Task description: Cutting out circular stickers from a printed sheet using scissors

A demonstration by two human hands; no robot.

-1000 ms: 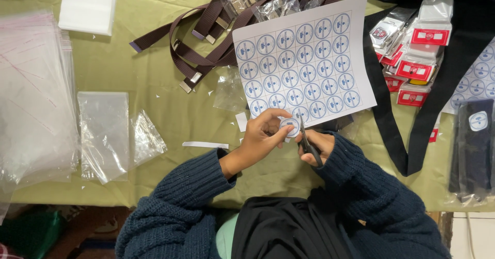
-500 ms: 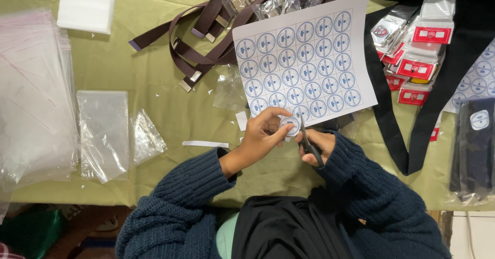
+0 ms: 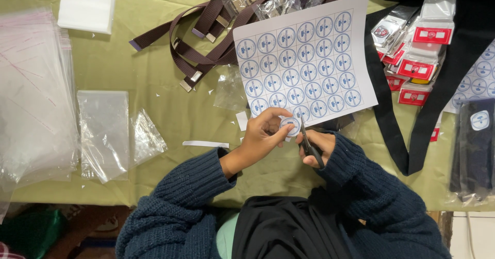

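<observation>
My left hand [image 3: 262,134] pinches a small round blue-and-white sticker piece [image 3: 289,127] just below a white sheet of round stickers [image 3: 304,63] lying on the olive table [image 3: 154,99]. My right hand [image 3: 315,146] grips small black scissors [image 3: 307,141], their blades pointing up against the right edge of the sticker piece. Both forearms are in dark blue knitted sleeves.
Brown webbing straps with buckles [image 3: 206,42] lie behind the sheet. Clear plastic bags [image 3: 103,132] and a larger stack [image 3: 31,94] sit at left. Red-and-white packets [image 3: 417,47] and black straps [image 3: 428,130] lie at right. Paper scraps [image 3: 205,144] rest near my left arm.
</observation>
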